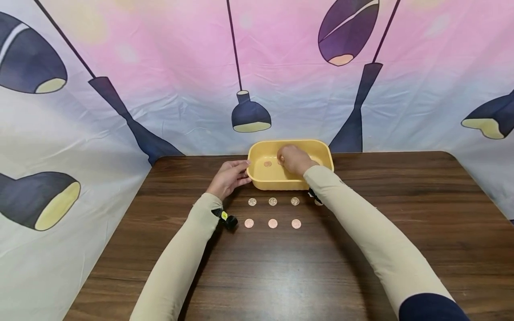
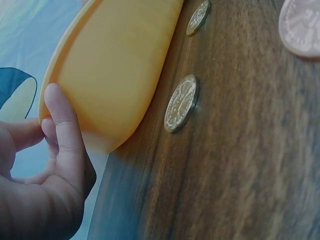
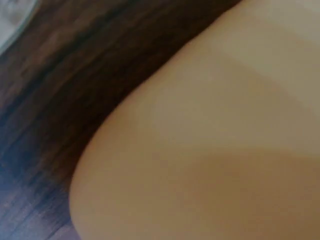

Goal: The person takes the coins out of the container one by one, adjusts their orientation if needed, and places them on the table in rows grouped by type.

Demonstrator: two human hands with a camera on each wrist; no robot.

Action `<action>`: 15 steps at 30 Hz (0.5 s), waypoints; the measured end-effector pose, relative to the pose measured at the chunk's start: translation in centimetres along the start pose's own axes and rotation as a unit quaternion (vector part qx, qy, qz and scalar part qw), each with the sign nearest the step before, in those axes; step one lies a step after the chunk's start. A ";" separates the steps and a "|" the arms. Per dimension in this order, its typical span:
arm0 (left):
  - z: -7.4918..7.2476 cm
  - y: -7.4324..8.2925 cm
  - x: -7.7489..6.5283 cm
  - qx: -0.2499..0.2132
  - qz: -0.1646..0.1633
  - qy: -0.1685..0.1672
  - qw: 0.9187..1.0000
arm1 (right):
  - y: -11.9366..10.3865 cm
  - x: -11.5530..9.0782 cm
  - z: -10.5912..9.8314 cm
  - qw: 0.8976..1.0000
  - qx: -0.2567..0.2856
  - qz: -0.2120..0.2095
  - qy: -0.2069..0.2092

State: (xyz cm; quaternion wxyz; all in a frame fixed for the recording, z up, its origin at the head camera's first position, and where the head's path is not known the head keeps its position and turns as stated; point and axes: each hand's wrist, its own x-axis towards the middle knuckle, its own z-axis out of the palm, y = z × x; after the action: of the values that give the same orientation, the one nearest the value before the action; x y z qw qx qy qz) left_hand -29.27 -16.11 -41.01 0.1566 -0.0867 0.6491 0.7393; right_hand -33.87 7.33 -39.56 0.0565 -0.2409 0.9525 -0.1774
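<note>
A yellow plastic tub (image 1: 277, 184) stands at the table's back edge. My left hand (image 1: 230, 177) pinches its left end, thumb and fingers at the rim (image 2: 59, 55). Into the tub reaches my right hand (image 1: 296, 160), fingers curled downward at a copper-coloured coin (image 1: 279, 162); I cannot tell whether they grip it. Another copper-coloured coin (image 1: 267, 164) lies on the tub floor to the left. In the right wrist view the tub's outer wall (image 3: 200, 150) fills most of the picture, hiding that hand.
In front of the tub lies a row of gold-coloured coins (image 1: 273, 201), the rightmost partly covered by the right wrist. Nearer me is a row of pinkish copper coins (image 1: 272, 223). A printed cloth (image 1: 192, 89) hangs right behind the wooden table (image 1: 273, 276).
</note>
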 end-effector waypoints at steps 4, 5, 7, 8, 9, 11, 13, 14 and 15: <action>0.1 0.0 0.0 0.000 0.002 0.003 1.000 | 0.2 0.0 0.1 0.999 -0.033 -0.003 0.007; 0.1 0.1 0.1 0.002 0.002 0.003 1.000 | 0.2 0.0 0.1 0.999 -0.042 -0.004 0.008; 0.1 0.1 0.0 0.004 0.002 0.004 1.000 | 0.2 0.0 0.1 0.998 -0.059 -0.006 0.007; 0.1 0.1 0.0 0.005 0.001 0.003 1.000 | 0.2 0.0 0.1 0.998 -0.064 -0.006 0.006; 0.1 0.1 0.0 0.006 0.000 0.003 1.000 | 0.2 0.1 0.2 0.997 -0.071 -0.006 0.005; 0.1 0.1 -0.1 0.008 -0.001 0.002 1.000 | 0.3 0.1 0.3 0.997 -0.075 -0.002 0.005; 0.1 0.1 -0.2 0.008 -0.002 0.002 1.000 | 0.3 0.1 0.4 0.997 -0.076 0.001 0.006; 0.1 0.1 -0.2 0.008 -0.001 0.002 1.000 | 0.3 0.1 0.4 0.997 -0.075 0.001 0.008; 0.2 0.1 -0.2 0.008 -0.001 0.002 1.000 | 0.3 0.1 0.5 0.997 -0.074 0.001 0.009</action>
State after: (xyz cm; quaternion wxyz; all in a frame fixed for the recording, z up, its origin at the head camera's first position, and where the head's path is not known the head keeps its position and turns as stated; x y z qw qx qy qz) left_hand -29.05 -15.99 -40.85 0.1569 -0.0872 0.6554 0.7337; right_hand -33.99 7.40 -40.11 0.0299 -0.2417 0.9638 -0.1088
